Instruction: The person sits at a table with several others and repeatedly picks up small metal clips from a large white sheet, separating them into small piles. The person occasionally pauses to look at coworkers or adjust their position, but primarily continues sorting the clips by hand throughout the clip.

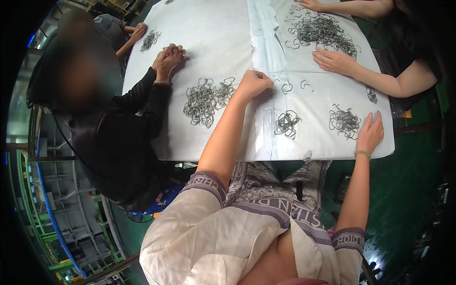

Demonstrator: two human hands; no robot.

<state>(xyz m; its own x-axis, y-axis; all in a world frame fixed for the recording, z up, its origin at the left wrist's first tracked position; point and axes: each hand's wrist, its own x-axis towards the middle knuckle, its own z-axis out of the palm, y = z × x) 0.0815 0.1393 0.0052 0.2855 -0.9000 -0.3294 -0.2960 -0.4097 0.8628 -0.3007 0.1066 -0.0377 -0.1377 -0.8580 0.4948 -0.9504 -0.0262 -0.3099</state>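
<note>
While left hand (254, 83) fisted, contents hidden, right hand (370, 133) flat-open by wire clip pile (345, 121).

A white-covered bench (213, 28) carries everything, with a pale taped seam (266, 71) running from its near edge to its far edge. On it lie 6 tangled heaps of grey metal wire clips: a large heap (205, 100) left of the seam, a small one (150, 40) far left, the largest (323, 29) far right, 2 smaller ones (287, 123) (345, 120) near right, and a tiny one (371, 94) at the right edge. A few loose clips (295, 86) lie by the seam.
</note>
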